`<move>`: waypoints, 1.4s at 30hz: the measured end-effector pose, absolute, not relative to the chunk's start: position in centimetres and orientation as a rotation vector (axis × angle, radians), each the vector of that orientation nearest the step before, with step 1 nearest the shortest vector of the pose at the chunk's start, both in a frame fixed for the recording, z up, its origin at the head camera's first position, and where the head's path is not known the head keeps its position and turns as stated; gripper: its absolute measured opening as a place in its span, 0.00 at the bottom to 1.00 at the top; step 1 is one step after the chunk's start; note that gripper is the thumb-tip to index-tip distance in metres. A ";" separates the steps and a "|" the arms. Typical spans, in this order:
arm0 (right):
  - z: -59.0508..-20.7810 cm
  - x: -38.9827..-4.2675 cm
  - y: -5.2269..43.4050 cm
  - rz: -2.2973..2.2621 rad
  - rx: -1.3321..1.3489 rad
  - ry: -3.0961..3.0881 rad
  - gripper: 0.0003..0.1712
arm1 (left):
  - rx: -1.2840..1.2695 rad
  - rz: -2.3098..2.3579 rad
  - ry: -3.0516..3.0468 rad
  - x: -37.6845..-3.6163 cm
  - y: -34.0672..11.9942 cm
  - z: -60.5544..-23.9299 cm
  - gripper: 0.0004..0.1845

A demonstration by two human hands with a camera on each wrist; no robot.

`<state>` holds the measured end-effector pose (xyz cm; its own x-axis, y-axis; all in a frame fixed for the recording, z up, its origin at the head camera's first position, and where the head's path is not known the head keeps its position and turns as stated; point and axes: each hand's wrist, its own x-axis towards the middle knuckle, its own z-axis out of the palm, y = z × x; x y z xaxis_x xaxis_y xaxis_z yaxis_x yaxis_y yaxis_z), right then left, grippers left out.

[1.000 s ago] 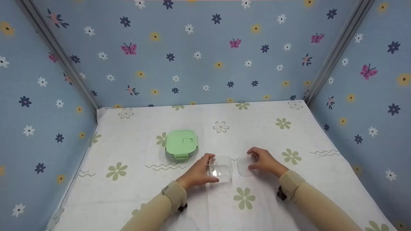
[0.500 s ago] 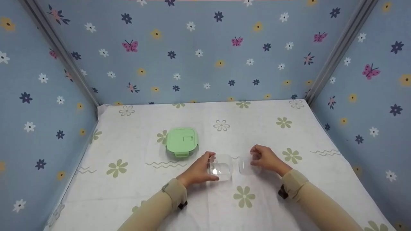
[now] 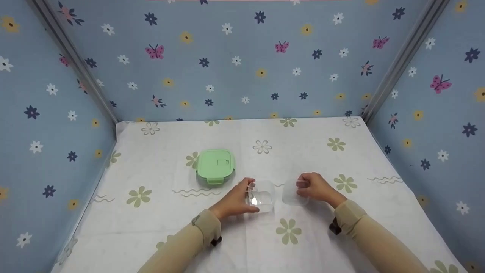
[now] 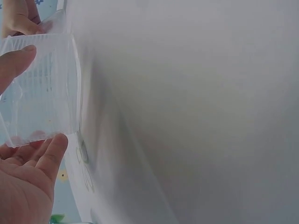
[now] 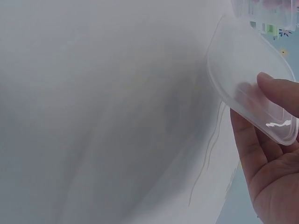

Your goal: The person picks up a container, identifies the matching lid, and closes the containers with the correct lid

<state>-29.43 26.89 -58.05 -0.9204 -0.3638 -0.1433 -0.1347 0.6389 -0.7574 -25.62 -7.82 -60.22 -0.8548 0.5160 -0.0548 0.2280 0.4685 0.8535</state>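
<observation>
My left hand [image 3: 235, 201] grips a clear plastic container [image 3: 262, 197] between thumb and fingers from its left side. In the left wrist view the container [image 4: 44, 88] shows ribbed walls, with the thumb on one side and the fingers on the opposite one. To its right, my right hand [image 3: 316, 187] pinches a translucent lid [image 3: 291, 195] by its edge. The right wrist view shows this lid [image 5: 252, 70] tilted, thumb on one face and fingers behind it. A small gap separates lid and container in the head view.
A green-lidded lunch box [image 3: 216, 165] stands behind and left of my left hand. The white flowered cloth [image 3: 159, 218] covers the table. Blue flowered walls [image 3: 242, 60] enclose it at the back and both sides.
The right hand has shifted slightly right with the lid, which now tilts up at its right side. The left hand keeps its hold on the container. The head view has tipped down slightly.
</observation>
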 end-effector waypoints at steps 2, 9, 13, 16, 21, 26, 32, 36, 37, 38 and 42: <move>-58.0 -29.4 26.8 -1.169 -0.408 2.569 0.08 | 0.630 1.333 2.412 -25.6 -7.8 -60.2 0.54; -57.8 -29.5 26.8 -1.189 -0.432 2.561 0.09 | 0.616 1.325 2.415 -25.5 -7.9 -60.0 0.56; -57.7 -29.6 26.8 -1.185 -0.425 2.568 0.09 | 0.602 1.333 2.410 -25.4 -7.9 -59.9 0.57; -57.5 -29.6 26.7 -1.194 -0.419 2.578 0.09 | 0.603 1.344 2.404 -25.4 -7.9 -59.8 0.59; -57.1 -29.6 26.4 -1.294 -0.403 2.571 0.08 | 0.632 1.384 2.405 -25.3 -8.0 -59.5 0.60; -57.0 -29.3 26.0 -1.394 -0.438 2.577 0.07 | 0.657 1.394 2.409 -25.5 -8.2 -59.2 0.56; -57.1 -28.8 25.3 -1.508 -0.502 2.608 0.06 | 0.752 1.441 2.452 -25.9 -8.4 -58.8 0.46; -57.0 -28.6 24.8 -1.544 -0.531 2.651 0.06 | 0.780 1.478 2.504 -26.0 -8.3 -58.5 0.37; -57.0 -28.6 24.7 -1.553 -0.542 2.661 0.06 | 0.785 1.485 2.518 -26.1 -8.3 -58.4 0.35; -57.0 -28.6 24.6 -1.554 -0.554 2.677 0.06 | 0.792 1.488 2.533 -26.2 -8.2 -58.3 0.33; -56.8 -28.5 24.2 -1.529 -0.614 2.762 0.06 | 0.837 1.490 2.599 -26.4 -8.1 -57.9 0.27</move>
